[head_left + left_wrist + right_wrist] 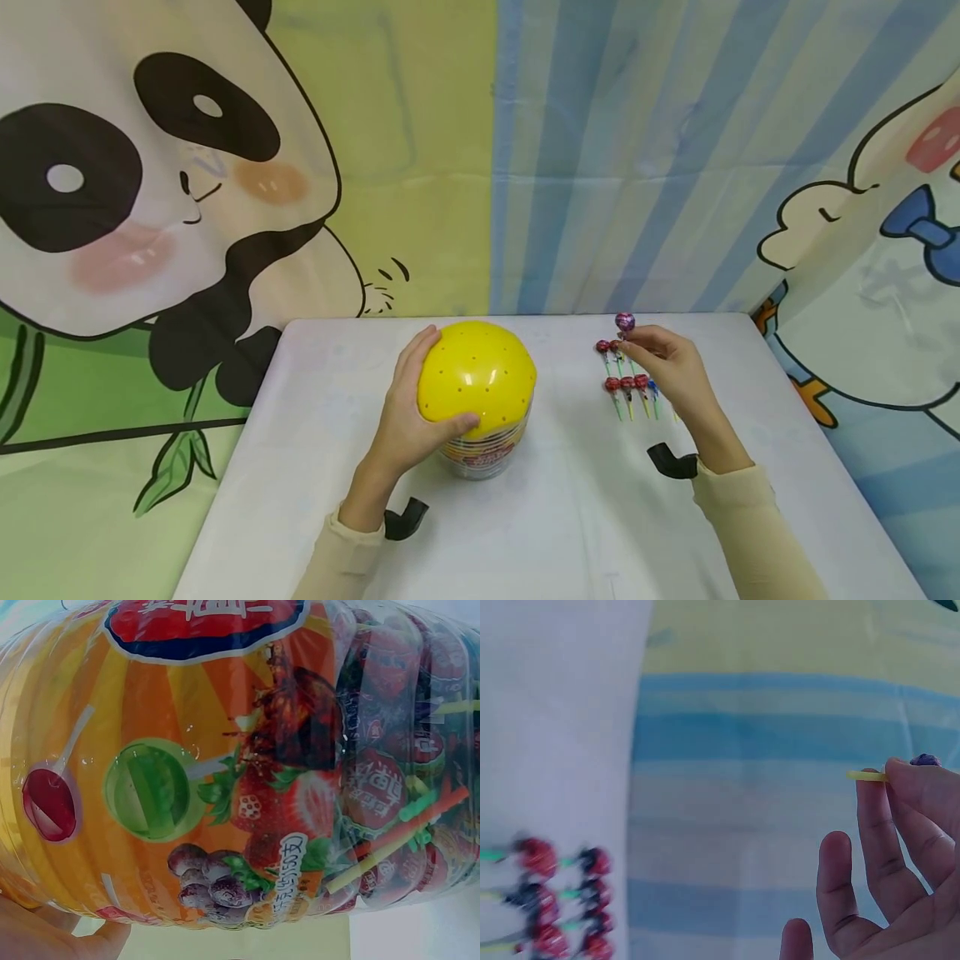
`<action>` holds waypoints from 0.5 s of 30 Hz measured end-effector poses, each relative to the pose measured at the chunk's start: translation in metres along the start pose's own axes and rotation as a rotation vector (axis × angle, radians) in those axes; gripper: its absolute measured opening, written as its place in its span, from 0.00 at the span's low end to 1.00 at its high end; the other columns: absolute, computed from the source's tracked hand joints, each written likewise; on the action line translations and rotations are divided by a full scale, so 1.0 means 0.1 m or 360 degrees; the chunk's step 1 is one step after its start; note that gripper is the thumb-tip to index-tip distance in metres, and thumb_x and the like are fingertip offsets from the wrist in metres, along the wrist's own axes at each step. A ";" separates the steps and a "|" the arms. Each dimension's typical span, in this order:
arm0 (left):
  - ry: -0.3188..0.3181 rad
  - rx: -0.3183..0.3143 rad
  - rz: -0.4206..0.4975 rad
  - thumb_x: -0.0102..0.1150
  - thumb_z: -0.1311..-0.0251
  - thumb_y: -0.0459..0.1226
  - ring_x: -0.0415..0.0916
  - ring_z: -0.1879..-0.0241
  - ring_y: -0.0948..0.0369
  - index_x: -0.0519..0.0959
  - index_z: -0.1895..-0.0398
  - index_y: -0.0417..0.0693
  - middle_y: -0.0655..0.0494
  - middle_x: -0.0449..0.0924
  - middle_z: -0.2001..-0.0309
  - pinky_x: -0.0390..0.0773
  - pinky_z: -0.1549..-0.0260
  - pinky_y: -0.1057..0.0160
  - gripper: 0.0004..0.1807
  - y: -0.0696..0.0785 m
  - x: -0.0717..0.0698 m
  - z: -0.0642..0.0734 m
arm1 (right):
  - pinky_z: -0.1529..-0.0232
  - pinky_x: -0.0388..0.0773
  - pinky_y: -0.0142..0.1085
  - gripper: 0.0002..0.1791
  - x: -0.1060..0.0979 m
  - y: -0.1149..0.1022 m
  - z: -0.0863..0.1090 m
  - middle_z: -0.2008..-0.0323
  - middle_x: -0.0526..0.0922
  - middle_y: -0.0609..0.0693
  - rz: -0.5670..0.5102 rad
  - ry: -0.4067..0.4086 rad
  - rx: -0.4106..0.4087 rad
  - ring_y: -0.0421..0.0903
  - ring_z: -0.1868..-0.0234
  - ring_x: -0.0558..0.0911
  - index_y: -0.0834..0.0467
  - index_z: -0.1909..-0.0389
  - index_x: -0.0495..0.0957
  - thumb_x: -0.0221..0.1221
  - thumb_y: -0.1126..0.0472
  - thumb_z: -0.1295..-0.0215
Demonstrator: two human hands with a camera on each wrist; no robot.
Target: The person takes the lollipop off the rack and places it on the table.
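A clear plastic candy jar [483, 454] with a yellow domed lid [480, 367] stands upright on the table. My left hand [411, 425] grips the lid from the left, thumb across its front and fingers round its far side. Through the jar's wall [405, 750] the left wrist view shows many wrapped lollipops, beside a printed orange label [150, 780]. Over the back right of the table, my right hand [671, 362] pinches a purple-wrapped lollipop [625, 322] between thumb and fingertips. Its yellow stick [866, 776] pokes out past the fingers in the right wrist view.
Below and left of my right hand, red-wrapped lollipops [627, 384] lie in two rows on the white table [570, 517], with a blue one [653, 388] at the front row's right. A cartoon-printed cloth [420, 167] rises behind the table's back edge.
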State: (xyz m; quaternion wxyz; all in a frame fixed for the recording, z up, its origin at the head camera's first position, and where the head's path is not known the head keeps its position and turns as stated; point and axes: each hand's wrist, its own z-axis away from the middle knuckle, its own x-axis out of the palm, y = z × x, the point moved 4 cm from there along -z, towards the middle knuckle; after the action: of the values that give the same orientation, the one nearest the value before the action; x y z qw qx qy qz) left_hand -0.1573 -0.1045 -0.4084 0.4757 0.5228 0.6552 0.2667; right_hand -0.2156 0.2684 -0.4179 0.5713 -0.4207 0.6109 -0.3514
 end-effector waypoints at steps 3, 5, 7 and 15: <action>-0.0007 0.0001 0.0010 0.77 0.56 0.55 0.64 0.34 0.53 0.57 0.23 0.67 0.59 0.51 0.23 0.75 0.45 0.41 0.55 0.01 0.00 0.00 | 0.56 0.77 0.29 0.23 -0.06 0.23 0.11 0.54 0.83 0.54 0.0105 0.0013 0.0068 0.38 0.54 0.79 0.64 0.43 0.78 0.61 0.51 0.29; -0.0012 0.0002 0.0015 0.77 0.56 0.54 0.64 0.34 0.53 0.57 0.23 0.67 0.58 0.51 0.23 0.75 0.45 0.41 0.55 0.01 0.00 0.00 | 0.57 0.77 0.29 0.23 -0.09 0.40 0.19 0.55 0.84 0.56 0.0161 0.0020 0.0114 0.39 0.55 0.79 0.65 0.42 0.78 0.61 0.51 0.28; -0.0013 0.0001 0.0018 0.77 0.56 0.54 0.64 0.34 0.53 0.57 0.23 0.67 0.58 0.51 0.23 0.75 0.44 0.41 0.55 0.00 0.00 0.00 | 0.57 0.78 0.30 0.24 -0.10 0.57 0.27 0.55 0.84 0.57 0.0210 0.0013 0.0163 0.42 0.55 0.80 0.64 0.42 0.78 0.60 0.50 0.28; -0.0010 0.0015 0.0015 0.77 0.56 0.54 0.64 0.34 0.53 0.57 0.24 0.69 0.57 0.51 0.23 0.74 0.44 0.41 0.55 0.00 0.00 0.00 | 0.65 0.75 0.37 0.21 -0.04 1.13 0.56 0.61 0.86 0.55 0.0307 -0.0056 0.0405 0.52 0.59 0.81 0.63 0.45 0.80 0.62 0.52 0.29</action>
State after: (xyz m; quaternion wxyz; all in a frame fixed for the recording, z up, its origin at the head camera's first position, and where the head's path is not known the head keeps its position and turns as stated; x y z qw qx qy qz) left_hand -0.1577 -0.1049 -0.4084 0.4740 0.5289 0.6525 0.2641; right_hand -0.1729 0.3198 -0.5251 0.6617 -0.2903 0.5889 -0.3620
